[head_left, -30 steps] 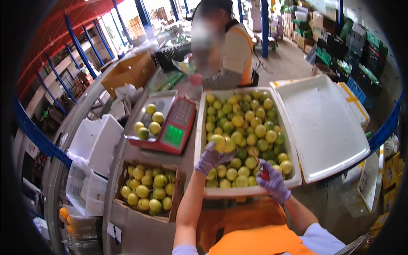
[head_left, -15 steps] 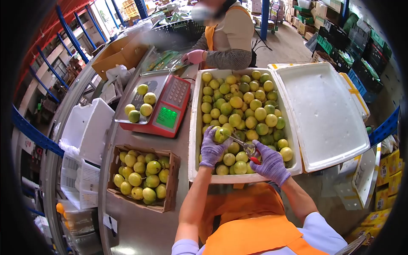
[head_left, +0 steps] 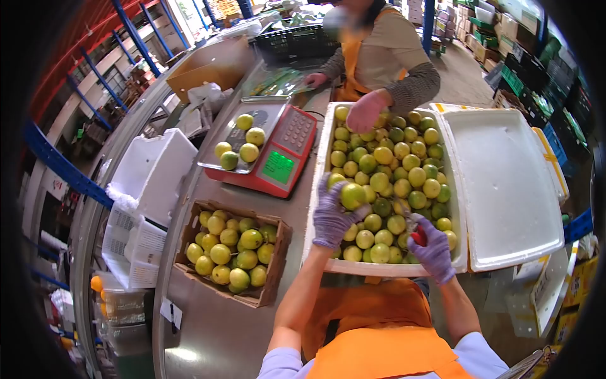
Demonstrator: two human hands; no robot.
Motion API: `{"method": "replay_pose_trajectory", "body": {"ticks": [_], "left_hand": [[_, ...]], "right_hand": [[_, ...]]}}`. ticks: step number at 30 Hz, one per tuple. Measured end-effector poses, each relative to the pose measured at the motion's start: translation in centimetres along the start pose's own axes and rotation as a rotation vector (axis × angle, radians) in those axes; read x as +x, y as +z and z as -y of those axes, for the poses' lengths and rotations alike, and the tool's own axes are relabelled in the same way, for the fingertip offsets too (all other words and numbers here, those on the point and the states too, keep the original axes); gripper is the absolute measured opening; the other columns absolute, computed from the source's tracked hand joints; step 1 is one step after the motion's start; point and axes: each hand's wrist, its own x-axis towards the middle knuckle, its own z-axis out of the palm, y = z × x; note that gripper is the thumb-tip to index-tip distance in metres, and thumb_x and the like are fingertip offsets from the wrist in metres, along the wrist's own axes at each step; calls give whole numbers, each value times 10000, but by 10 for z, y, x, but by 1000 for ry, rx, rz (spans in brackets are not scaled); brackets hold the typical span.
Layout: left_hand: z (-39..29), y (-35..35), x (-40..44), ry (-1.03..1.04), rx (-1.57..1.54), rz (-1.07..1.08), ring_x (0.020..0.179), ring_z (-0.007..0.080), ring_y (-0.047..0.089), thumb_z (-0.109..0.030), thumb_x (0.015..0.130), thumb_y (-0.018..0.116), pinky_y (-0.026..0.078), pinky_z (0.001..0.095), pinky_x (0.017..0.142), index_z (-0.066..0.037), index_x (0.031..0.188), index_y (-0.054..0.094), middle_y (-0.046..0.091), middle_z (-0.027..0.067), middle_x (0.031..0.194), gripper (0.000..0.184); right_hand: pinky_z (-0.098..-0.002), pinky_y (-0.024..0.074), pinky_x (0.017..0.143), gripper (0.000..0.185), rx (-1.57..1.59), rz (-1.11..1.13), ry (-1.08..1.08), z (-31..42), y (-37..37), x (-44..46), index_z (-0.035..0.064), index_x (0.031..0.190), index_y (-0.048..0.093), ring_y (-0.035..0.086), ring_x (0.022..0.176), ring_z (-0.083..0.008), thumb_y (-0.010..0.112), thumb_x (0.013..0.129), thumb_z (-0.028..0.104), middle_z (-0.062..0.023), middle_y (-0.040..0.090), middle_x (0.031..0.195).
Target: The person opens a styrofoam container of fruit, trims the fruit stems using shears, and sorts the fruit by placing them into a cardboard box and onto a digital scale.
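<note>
Purple gloves cover both of my hands. My left hand (head_left: 333,216) is wrapped round a yellow-green fruit (head_left: 353,196) above the left side of a white foam box (head_left: 461,208) full of similar fruits. Over the box's lower right part, my right hand (head_left: 434,250) grips red-handled clippers (head_left: 418,235); their tips are blurred near the fruits. To the left, a red scale (head_left: 297,136) with a green display carries several fruits on its metal pan. A cardboard box (head_left: 282,259) holding several fruits sits below the scale.
Across the foam box stands a co-worker, one pink-gloved hand (head_left: 366,112) over its far edge and the other (head_left: 315,80) by plastic bags. A white foam lid (head_left: 505,189) lies to the right. White crates (head_left: 151,177) and a brown carton (head_left: 208,66) stand left.
The co-worker's one hand has reached over the foam box's far side. My clippers have moved away from the fruit in my left hand. The view has shifted, moving the scene rightward.
</note>
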Motion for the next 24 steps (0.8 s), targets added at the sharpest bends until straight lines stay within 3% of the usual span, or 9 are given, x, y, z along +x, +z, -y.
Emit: {"method": "replay_pose_trajectory", "body": {"ticks": [2,4,5,7,9,15,17,20,24], "left_hand": [[0,-32,30,-135,-374,-137,1056,227,570,-205,622,916,534,323,901,-55,1144,557,478,120,1234,652],[7,-80,55,-212,-282,-169,1026,207,564,-183,651,902,528,318,890,-47,1119,550,474,94,1183,602],[28,-102,64,-122,62,-167,1020,206,562,-192,662,897,522,320,891,-42,1104,553,471,91,1172,581],[73,-138,78,-204,368,-135,1128,337,551,-312,631,896,494,417,978,-54,1167,552,408,175,1317,688],[94,-162,90,-281,572,-121,1159,372,544,-334,622,897,456,425,1027,-57,1201,557,384,203,1362,727],[120,-170,126,-165,732,-137,1293,407,452,-245,709,843,410,404,1073,-101,1404,436,287,238,1493,818],[77,-152,125,-263,789,-119,1362,406,373,-260,729,828,394,411,1087,-109,1459,345,246,250,1519,888],[84,-124,113,36,907,-102,1288,405,471,-280,782,782,444,450,1033,-109,1431,395,251,213,1527,774],[97,-118,113,-219,929,78,1170,356,563,-290,811,747,495,453,950,-81,1253,583,432,182,1422,515]], "right_hand": [[-301,490,633,477,60,-51,38,-8,-6,-5,22,1246,573,540,642,-146,672,788,111,-85,594,752],[-289,497,673,491,74,-49,71,-12,-12,-8,2,1253,568,552,700,-132,675,787,112,-78,613,810],[-281,497,683,493,115,-78,45,-20,-11,-12,4,1256,567,552,714,-126,674,788,111,-78,615,824],[-273,497,685,496,137,-82,25,-26,-9,-18,3,1260,564,551,720,-119,674,789,114,-68,616,833],[-268,496,688,499,144,-86,26,-26,-6,-20,1,1263,561,547,723,-112,673,790,116,-55,613,833],[-257,487,736,536,245,-47,95,-16,-4,-26,-12,1283,543,529,751,-100,681,779,108,-44,591,844],[-259,486,756,537,238,-58,72,-26,2,-28,-10,1288,542,532,781,-99,678,780,100,-42,597,877],[-264,485,778,535,270,-60,98,-24,1,-28,-5,1293,540,537,807,-101,672,784,93,-39,603,903],[-215,453,744,498,293,-31,109,-17,-4,-28,-11,1288,534,489,798,-64,653,810,65,14,548,927]]}}
